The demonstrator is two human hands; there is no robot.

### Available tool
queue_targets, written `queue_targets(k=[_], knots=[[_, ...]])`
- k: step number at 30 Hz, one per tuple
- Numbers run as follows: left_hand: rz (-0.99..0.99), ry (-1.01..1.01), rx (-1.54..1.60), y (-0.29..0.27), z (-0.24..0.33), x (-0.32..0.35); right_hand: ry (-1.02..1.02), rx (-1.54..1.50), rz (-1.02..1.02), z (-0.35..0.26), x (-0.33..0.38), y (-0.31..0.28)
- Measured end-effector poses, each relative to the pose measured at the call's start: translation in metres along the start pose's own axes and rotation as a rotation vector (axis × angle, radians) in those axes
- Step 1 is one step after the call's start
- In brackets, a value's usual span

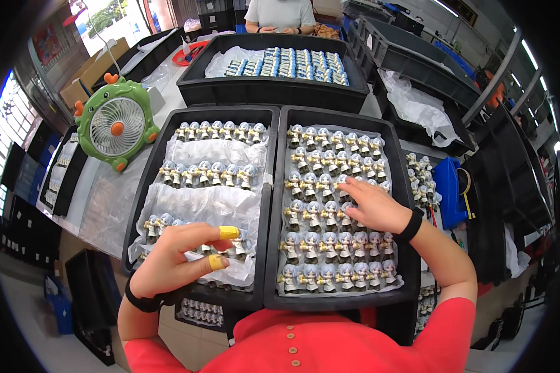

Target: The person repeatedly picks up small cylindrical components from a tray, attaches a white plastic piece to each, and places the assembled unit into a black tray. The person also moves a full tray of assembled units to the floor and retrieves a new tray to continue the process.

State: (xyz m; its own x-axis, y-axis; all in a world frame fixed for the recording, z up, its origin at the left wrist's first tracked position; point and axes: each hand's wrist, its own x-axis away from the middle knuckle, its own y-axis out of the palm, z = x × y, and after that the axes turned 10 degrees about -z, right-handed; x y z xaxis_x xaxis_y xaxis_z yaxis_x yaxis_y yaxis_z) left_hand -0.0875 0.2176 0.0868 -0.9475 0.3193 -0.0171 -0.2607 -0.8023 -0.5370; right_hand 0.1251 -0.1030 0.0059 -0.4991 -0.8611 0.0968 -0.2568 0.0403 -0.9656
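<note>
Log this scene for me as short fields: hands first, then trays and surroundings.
Left hand: over left tray, thumb and fingers apart, yellow covers on thumb and one finger
Right hand: over right tray, fingers extended; contact with figurines unclear
Left tray: figurine rows with bare liner between
Right tray: six figurine rows
Far tray: rows of blue-and-white pieces
Fan: green, left of far tray
Co-worker: white top, behind far tray

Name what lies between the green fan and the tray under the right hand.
In the head view, the left black tray, holding rows of figurines, lies between them.
</note>
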Motion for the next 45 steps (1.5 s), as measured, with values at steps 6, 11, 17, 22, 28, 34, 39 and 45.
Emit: queue_targets(k=[6, 11, 17, 22, 28, 34, 39, 45], knots=[[-0.303, 0.005, -0.128, 0.016, -0.002, -0.005, 0.003, -0.021, 0.179, 0.026, -0.027, -0.004], [-0.384, -0.008, -0.209, 0.029, -0.019, 0.032, 0.029, -0.214, 0.011, 0.033, -0.034, -0.01], [-0.388, -0.051, -0.317, 0.051, -0.044, 0.054, -0.001, -0.433, 0.034, -0.014, -0.012, -0.028], [-0.435, -0.021, -0.336, 0.054, -0.043, 0.055, -0.039, -0.464, 0.008, -0.044, -0.005, -0.031], [-0.45, -0.022, -0.374, 0.057, -0.048, 0.055, -0.047, -0.567, 0.01, -0.067, -0.011, -0.02], [-0.387, -0.036, -0.295, 0.058, -0.048, 0.062, 0.001, -0.687, 0.108, -0.063, -0.021, -0.001], [-0.168, -0.045, -0.138, 0.026, -0.049, 0.065, 0.096, -0.82, 0.117, -0.051, -0.018, 0.006], [-0.102, -0.197, -0.375, 0.007, -0.054, 0.05, 0.051, -0.878, 0.119, -0.048, -0.02, 0.01]])
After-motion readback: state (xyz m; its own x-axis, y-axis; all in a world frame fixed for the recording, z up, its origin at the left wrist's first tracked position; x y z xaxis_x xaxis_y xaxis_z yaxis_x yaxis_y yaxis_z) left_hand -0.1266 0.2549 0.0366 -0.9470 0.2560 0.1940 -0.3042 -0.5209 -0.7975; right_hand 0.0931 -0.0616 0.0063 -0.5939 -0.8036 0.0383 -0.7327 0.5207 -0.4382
